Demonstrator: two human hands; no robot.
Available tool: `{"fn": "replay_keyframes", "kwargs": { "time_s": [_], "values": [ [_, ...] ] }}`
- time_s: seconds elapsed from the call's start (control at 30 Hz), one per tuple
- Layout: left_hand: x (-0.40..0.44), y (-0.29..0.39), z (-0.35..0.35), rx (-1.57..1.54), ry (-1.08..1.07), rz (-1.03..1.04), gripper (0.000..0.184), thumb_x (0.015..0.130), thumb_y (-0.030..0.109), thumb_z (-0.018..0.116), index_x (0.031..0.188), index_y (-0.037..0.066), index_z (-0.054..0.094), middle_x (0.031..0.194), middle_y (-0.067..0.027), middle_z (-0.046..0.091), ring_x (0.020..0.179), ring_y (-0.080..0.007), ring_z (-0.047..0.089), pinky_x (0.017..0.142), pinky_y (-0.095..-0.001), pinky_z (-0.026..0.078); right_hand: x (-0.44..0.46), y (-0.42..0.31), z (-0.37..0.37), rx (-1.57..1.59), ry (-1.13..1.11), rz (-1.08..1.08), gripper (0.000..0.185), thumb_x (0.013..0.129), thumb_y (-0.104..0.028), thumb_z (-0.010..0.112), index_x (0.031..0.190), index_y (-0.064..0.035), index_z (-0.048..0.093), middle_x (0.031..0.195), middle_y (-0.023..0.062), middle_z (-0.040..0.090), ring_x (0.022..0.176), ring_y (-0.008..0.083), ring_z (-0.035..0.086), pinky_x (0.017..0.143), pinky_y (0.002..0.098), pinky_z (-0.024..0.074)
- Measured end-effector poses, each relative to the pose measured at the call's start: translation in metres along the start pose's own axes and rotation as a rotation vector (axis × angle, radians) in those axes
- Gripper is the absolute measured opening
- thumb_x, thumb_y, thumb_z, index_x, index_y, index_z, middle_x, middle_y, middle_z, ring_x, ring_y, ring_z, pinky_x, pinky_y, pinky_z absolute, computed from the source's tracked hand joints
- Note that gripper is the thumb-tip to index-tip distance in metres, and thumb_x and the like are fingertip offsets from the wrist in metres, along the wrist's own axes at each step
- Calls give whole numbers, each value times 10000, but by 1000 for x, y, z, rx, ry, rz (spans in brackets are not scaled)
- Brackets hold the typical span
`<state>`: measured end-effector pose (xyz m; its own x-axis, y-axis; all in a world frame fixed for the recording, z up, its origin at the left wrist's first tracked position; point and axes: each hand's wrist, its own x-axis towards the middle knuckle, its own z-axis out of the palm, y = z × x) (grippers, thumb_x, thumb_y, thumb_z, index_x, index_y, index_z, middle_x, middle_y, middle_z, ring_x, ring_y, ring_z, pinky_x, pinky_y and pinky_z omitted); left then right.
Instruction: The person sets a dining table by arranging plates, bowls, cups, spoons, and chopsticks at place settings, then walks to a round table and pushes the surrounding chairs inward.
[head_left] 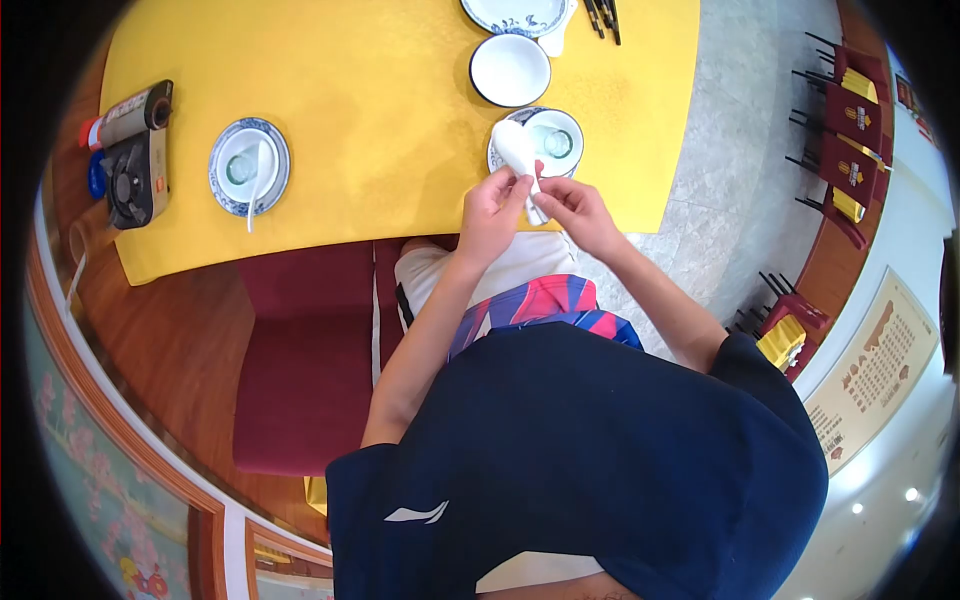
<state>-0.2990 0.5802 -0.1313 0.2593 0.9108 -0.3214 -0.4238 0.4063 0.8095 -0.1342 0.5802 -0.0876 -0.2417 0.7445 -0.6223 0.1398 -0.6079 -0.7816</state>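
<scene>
A white soup spoon (513,143) is held just above the table's near edge, its bowl end pointing away from me. My left hand (490,212) pinches it with thumb and fingers at the middle. My right hand (580,212) has its fingers closed at the lower end of the handle. Right behind the spoon stands a white bowl (570,150) on a blue-patterned plate, with a clear glass (553,141) in it. The spoon and my fingers partly cover this plate and bowl.
A yellow-covered table (380,120) holds another place setting (250,168) with a spoon, a portable gas stove (137,180), an upright-looking empty bowl (510,70), a patterned plate (515,15) and dark chopsticks (604,20). A maroon chair (305,390) stands at left.
</scene>
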Motion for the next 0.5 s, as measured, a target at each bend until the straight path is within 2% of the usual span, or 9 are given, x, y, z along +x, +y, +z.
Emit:
{"fn": "replay_keyframes", "kwargs": {
  "time_s": [0.07, 0.2, 0.27, 0.33, 0.37, 0.5],
  "values": [
    [-6, 4, 2, -16, 79, -78, 233, 950, 127, 584, 1087, -56, 634, 927, -84, 694, 825, -99, 636, 734, -241, 493, -2, 3, 7, 32, -9, 18, 192, 970, -107, 560, 1091, 33, 611, 890, 20, 640, 791, 56, 589, 704, 223, 490],
    [-17, 18, -8, 101, 144, -103, 235, 960, 129, 570, 1096, -51, 633, 916, -85, 695, 797, -105, 642, 706, -238, 495, -7, -5, -2, 95, 31, 51, 197, 982, -113, 534, 1080, 49, 588, 855, 51, 624, 753, 93, 593, 688, 231, 487],
    [-21, 25, -21, 14, 266, -159, 268, 981, 127, 532, 1157, -60, 606, 873, -81, 685, 778, -107, 632, 694, -238, 493, -8, -6, -23, -5, 157, -67, 209, 1002, -144, 485, 1077, 32, 568, 782, 24, 555, 672, 87, 520, 624, 232, 440],
    [-24, 27, -42, 64, 313, -153, 285, 985, 150, 531, 1164, -58, 607, 846, -69, 680, 735, -90, 618, 657, -224, 473, -8, -2, -47, 161, 252, 21, 188, 1013, -162, 437, 1038, -7, 540, 721, -8, 453, 604, 73, 396, 561, 229, 354],
    [-26, 24, -55, 132, 329, -135, 279, 984, 151, 533, 1151, -57, 613, 849, -70, 678, 717, -89, 615, 642, -219, 471, -7, -1, -54, 240, 274, 88, 160, 1009, -169, 402, 967, -51, 502, 675, -26, 366, 561, 67, 307, 513, 233, 276],
    [-28, 24, -77, 221, 362, -177, 290, 991, 177, 526, 1139, -55, 617, 846, -73, 676, 712, -87, 612, 632, -218, 475, -4, 23, -81, 253, 161, 218, 170, 992, -188, 373, 912, -81, 477, 640, -36, 320, 504, 63, 260, 456, 238, 212]
  ]
}}
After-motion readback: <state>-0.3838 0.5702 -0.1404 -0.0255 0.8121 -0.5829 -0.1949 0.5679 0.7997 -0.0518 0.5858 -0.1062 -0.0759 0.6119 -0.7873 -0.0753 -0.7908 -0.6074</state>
